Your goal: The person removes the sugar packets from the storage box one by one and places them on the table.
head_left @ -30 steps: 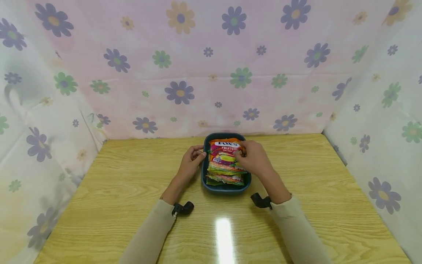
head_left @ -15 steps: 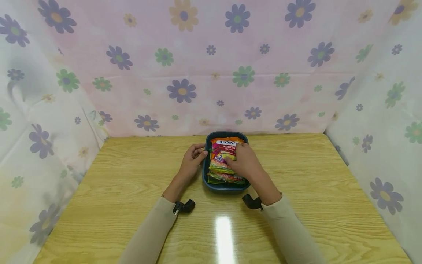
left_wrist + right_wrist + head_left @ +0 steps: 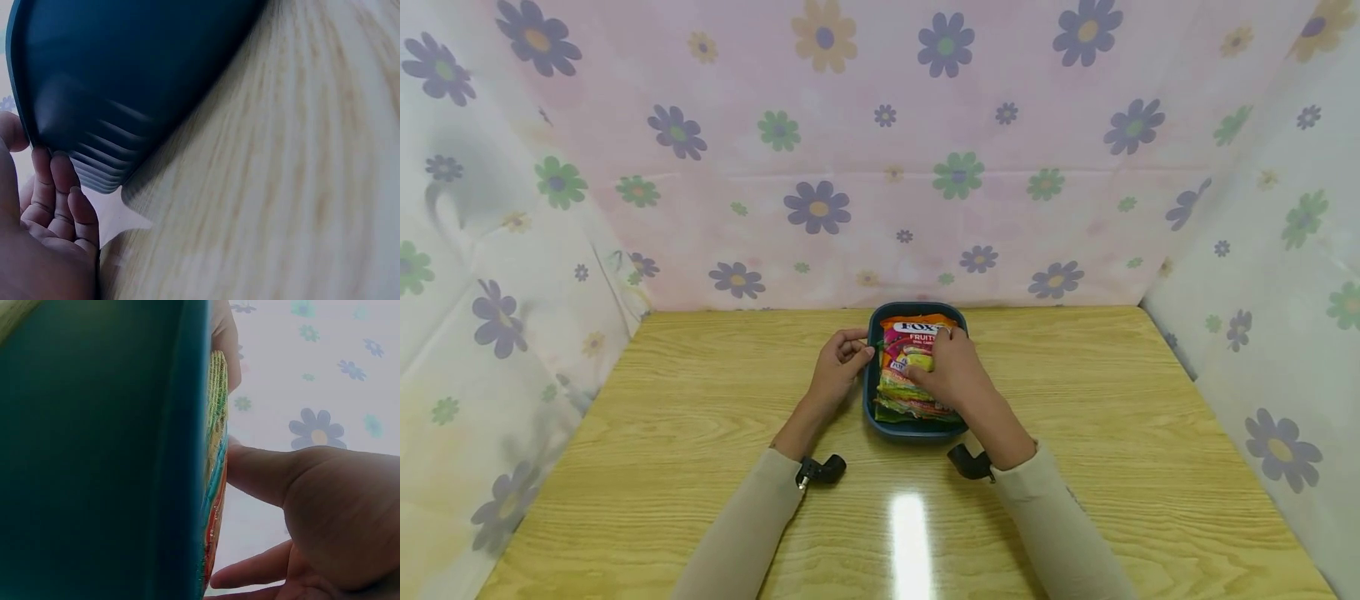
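Observation:
A dark blue plastic container [image 3: 913, 433] stands near the table's back edge. Candy packets lie stacked inside it; the top one is a red and orange Fox's fruit candy packet [image 3: 904, 342]. Below its lower edge show the green ends of other packets [image 3: 898, 410]. My left hand [image 3: 833, 368] pinches the container's left rim, thumb over the top and fingertips [image 3: 42, 164] against the outer wall. My right hand [image 3: 957, 371] rests on the top packet's right half, thumb and fingers spread apart. In the right wrist view, the container wall hides part of the stack.
The wood-grain table [image 3: 700, 433] spreads out on both sides of the container. A flower-printed cloth [image 3: 820, 250] rises right behind it, with more cloth at both sides. A small black camera mount [image 3: 823, 471] sits on each wrist.
My right hand has shifted left from the top packet's right edge onto its face, its thumb lower. My left hand stays at the container's rim.

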The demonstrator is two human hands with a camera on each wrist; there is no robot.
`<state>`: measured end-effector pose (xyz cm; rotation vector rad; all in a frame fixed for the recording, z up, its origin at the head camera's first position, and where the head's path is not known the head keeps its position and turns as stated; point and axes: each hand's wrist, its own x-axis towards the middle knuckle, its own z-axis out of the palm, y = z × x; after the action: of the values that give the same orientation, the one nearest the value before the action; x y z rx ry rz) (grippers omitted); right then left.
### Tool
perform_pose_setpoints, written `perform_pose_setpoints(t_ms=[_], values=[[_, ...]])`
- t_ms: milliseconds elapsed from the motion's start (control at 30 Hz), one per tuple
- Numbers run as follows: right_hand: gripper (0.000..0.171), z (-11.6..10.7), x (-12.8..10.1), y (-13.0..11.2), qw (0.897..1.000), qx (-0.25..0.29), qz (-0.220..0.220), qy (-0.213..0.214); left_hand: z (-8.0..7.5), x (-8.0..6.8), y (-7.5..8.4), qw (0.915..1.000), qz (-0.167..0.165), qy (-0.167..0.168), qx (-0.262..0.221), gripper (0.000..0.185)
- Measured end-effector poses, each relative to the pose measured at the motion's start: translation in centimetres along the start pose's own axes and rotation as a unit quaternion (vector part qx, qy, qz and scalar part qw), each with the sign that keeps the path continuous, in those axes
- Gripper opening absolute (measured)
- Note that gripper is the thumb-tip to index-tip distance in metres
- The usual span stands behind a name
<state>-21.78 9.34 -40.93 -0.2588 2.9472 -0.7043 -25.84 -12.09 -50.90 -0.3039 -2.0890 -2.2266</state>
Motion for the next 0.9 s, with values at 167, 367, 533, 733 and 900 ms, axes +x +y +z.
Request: perform_pose_setpoints(t_ms=[167, 367, 533, 733, 900], values=[[0.1, 0.26, 0.21, -0.13, 0.999, -0.034, -0.002, 0.004, 0.05, -0.1, 0.11, 1.0, 0.002, -0.001, -0.002, 0.035], [0.109, 0.4, 0.38, -0.14, 0.998, -0.063, -0.003, 0.015, 0.03, -0.12, 0.09, 1.0, 0.004, -0.001, -0.005, 0.034], [0.114, 0.23, 0.32, -0.1, 0.997, -0.073, 0.008, 0.009, 0.0, -0.06, -0.07, 0.9999, 0.011, -0.003, 0.0, 0.034], [0.121, 0.14, 0.32, -0.2, 0.995, -0.092, 0.027, 0.007, 0.03, -0.02, -0.11, 0.9998, 0.011, -0.01, 0.008, 0.034], [0.127, 0.1, 0.39, -0.12, 0.995, -0.091, 0.04, 0.004, -0.1, -0.07, -0.15, 0.9998, 0.007, -0.014, 0.009, 0.036]])
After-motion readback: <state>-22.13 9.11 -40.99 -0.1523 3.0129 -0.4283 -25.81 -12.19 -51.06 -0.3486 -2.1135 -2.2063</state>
